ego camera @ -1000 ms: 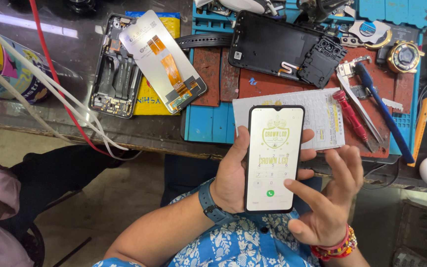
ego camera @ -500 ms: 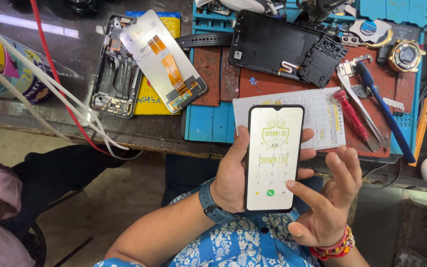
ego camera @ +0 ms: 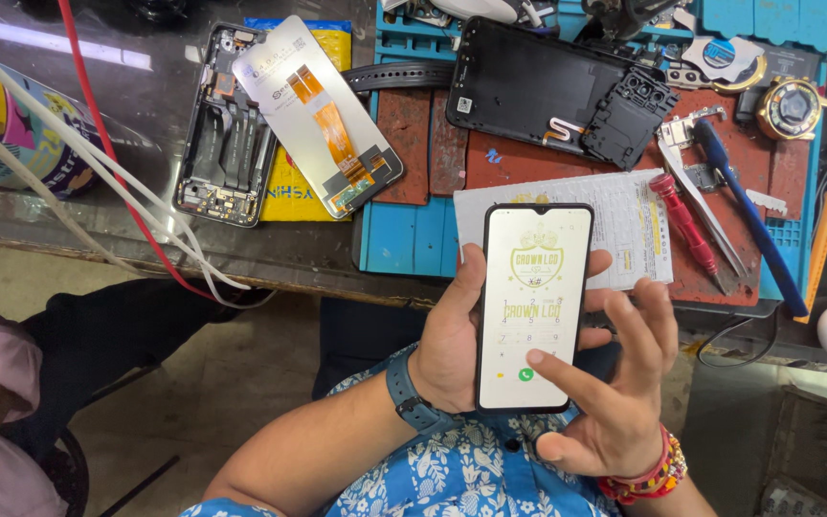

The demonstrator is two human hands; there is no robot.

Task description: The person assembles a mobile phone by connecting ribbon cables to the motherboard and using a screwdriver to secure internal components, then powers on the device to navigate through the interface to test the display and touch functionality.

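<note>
black phone (ego camera: 533, 306): lit, unmoved since 1 s ago
left hand (ego camera: 452, 335): fingers wrapped round its edges
right hand (ego camera: 614, 402): fingers spread, forefinger nearing the green call button (ego camera: 525, 374)

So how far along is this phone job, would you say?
Seemingly far along: the phone is in one piece and its screen is lit. In hand: the left hand holds it upright while a right hand finger touches the lower screen. Apparently left: the opened phone frame and loose display panel on the bench.
</note>
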